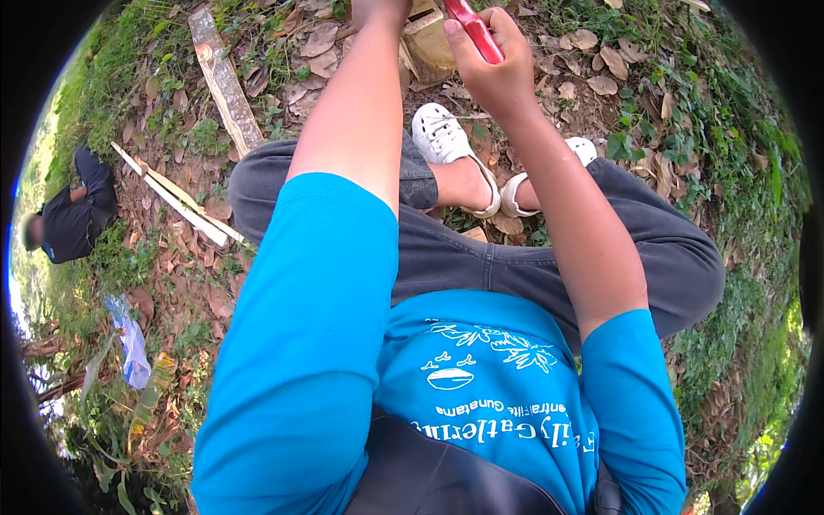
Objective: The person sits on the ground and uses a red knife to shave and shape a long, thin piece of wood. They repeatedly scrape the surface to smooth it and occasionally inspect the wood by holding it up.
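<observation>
My right hand (pixel 502 64) is closed round the glossy red handle (pixel 477 33) of a tool. The handle slants up past the upper edge of the picture, so the tool's working end is hidden and its kind does not show. Only the back and wrist of my left hand (pixel 383 9) come into the picture at the top, with the fingers cut off. Between the two hands, a pale cut block of wood (pixel 429 47) stands on the leafy ground.
A rough plank (pixel 225 86) lies on the left, with split wood strips (pixel 176 196) nearer my knee. Farther left a person in dark clothes (pixel 79 215) sits on the ground. A clear plastic bag (pixel 131 348) lies below. My white clogs (pixel 442 137) are under my crossed legs.
</observation>
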Motion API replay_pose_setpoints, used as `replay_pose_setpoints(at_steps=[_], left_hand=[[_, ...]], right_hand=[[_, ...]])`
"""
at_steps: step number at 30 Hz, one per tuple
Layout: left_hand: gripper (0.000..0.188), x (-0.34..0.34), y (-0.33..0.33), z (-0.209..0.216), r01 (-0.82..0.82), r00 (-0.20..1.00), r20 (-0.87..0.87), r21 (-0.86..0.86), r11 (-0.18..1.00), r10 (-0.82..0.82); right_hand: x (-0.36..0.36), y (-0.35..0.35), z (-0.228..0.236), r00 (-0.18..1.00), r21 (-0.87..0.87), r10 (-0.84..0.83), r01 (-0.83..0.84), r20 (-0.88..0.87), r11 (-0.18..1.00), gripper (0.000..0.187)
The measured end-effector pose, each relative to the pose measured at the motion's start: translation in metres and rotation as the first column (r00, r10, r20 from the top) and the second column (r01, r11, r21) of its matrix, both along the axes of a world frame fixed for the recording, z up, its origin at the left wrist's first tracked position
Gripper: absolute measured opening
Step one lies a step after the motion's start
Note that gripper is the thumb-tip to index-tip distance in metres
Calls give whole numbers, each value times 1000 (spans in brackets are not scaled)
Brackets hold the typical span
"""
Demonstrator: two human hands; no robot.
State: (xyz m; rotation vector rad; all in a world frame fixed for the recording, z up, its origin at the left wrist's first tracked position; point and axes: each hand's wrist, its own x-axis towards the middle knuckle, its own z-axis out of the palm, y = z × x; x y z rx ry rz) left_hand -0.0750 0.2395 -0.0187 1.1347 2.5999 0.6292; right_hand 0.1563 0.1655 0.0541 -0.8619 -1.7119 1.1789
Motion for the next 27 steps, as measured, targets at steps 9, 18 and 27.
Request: replay_pose_setpoints(at_steps=[9, 18, 27], left_hand=[[53, 16, -19, 21, -238, 964, 143, 96, 967, 223], [44, -23, -7, -26, -22, 984, -174, 128, 992, 44], [23, -47, -3, -45, 125, 813, -560, -101, 987, -161]], right_hand=[[72, -68, 11, 999, -78, -12, 17, 53, 997, 28], [51, -52, 16, 998, -110, 45, -40, 40, 993, 29], [21, -30, 4, 1000, -43, 14, -13, 18, 999, 28]])
